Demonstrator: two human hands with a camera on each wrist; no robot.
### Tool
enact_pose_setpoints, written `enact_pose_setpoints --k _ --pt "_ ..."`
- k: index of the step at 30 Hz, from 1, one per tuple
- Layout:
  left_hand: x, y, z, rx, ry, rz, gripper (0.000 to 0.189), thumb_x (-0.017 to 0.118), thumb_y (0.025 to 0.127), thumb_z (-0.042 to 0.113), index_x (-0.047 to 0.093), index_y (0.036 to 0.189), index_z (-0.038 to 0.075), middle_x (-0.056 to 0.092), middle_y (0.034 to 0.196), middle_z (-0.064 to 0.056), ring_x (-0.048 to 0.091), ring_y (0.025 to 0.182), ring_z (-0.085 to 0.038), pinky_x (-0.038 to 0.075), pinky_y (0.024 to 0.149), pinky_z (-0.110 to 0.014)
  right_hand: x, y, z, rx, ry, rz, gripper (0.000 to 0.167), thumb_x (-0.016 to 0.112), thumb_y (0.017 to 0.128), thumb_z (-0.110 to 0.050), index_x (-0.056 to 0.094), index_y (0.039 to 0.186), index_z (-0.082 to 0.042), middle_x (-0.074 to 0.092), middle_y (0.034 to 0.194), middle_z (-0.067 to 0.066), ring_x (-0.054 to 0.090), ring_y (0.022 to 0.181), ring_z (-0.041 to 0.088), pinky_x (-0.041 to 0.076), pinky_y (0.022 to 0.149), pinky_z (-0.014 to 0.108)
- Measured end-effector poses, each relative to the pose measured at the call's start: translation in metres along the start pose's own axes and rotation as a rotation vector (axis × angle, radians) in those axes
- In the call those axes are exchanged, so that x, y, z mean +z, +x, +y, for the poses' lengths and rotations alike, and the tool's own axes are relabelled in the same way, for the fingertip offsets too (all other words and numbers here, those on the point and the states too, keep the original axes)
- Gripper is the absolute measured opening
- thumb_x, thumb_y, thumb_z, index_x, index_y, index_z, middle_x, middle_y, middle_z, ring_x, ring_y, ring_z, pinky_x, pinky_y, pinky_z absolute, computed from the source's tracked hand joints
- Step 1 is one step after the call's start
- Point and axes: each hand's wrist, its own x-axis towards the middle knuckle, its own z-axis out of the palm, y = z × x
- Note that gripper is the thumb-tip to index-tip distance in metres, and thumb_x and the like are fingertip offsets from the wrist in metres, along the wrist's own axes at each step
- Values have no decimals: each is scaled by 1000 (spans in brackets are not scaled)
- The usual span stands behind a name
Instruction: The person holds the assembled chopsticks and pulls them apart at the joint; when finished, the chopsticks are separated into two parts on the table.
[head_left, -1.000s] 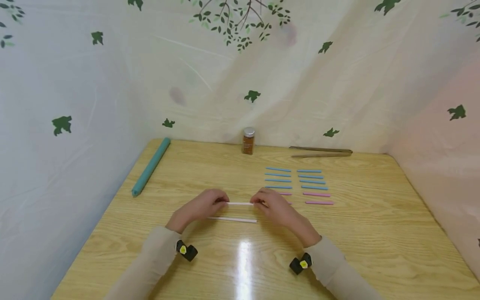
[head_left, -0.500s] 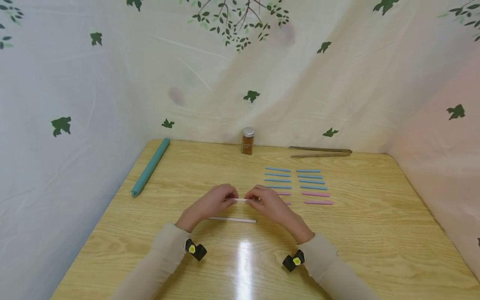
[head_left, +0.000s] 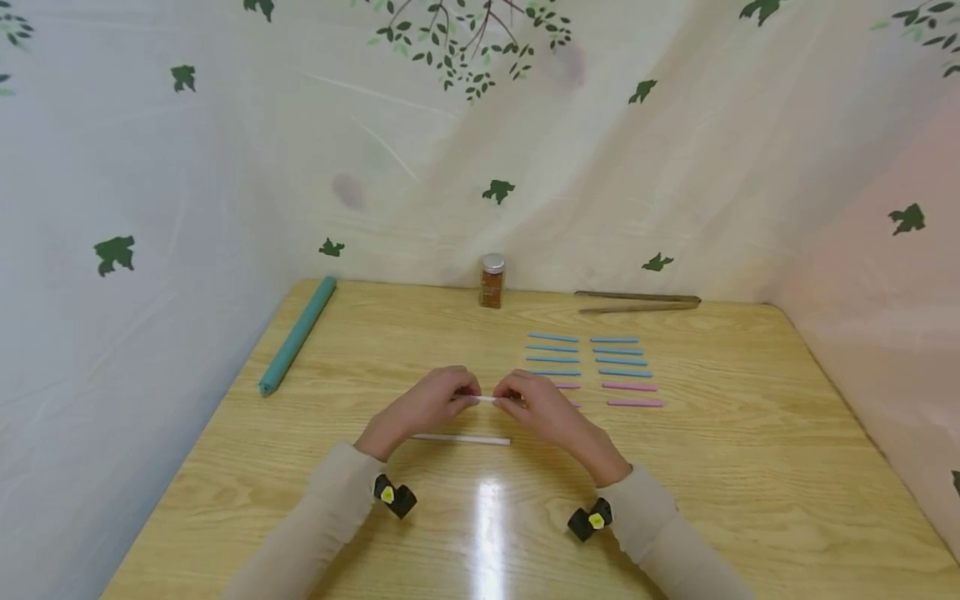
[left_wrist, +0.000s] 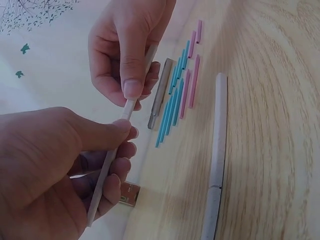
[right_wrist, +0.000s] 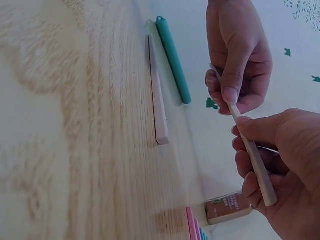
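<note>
Both hands pinch one slim white stick [head_left: 487,398] above the table, thumbs on top and fingers curled beneath. My left hand [head_left: 427,404] is on its left part and my right hand [head_left: 547,408] on its right part. Only a short length shows between the thumbs, and the held stick [left_wrist: 102,182] looks straight in the left wrist view. A second white stick [head_left: 468,439] lies on the table just in front of the hands, its left end partly behind my left hand. A thin dark line crosses that lying stick [left_wrist: 218,125] in the left wrist view.
Short blue sticks [head_left: 618,351] and pink sticks [head_left: 630,387] lie in two columns right of centre; my right hand hides some. Behind stand a spice jar [head_left: 492,282] and lying metal tongs [head_left: 637,301]. A green roll [head_left: 298,335] lies at the table's left edge.
Over the second, both hands have drawn closer together along the white stick and risen slightly in the head view. Since half a second ago they have barely moved.
</note>
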Motion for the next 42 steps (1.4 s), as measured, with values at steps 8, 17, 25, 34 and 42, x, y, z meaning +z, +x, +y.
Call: enact_pose_setpoints --k 8,17,25,34,42 --pt "3 -1 -1 2 -12 7 7 60 94 12 67 93 9 62 86 -1 54 76 -9 47 69 -23 0 -2 1 8 -6 -22 7 60 94 -16 66 97 -13 61 91 -4 53 78 7 49 70 24" --pt "7 -3 -5 27 -50 28 6 61 93 9 66 91 8 62 86 -2 53 75 -9 46 68 -22 1 -4 1 -24 -18 -25 7 59 95 -14 65 97 -11 61 90 -1 53 78 8 48 70 23" --pt "10 -2 -7 43 -58 50 6 62 92 8 66 89 8 62 84 -1 52 72 -8 45 66 -21 2 -6 3 -39 -15 -14 7 58 95 -14 64 96 -11 61 89 -1 52 77 8 48 69 23" --pt "7 -1 -6 31 -63 73 6 63 91 9 67 86 9 61 82 0 52 72 -7 45 65 -21 0 -8 3 -37 9 -4 6 57 96 -14 63 95 -11 60 88 -1 51 74 8 46 67 23" --pt "4 2 -6 44 -55 79 6 63 92 11 66 87 10 61 81 1 51 71 -7 44 64 -20 -7 -9 0 -19 30 -9 8 55 97 -15 62 96 -11 59 88 0 50 72 8 45 65 23"
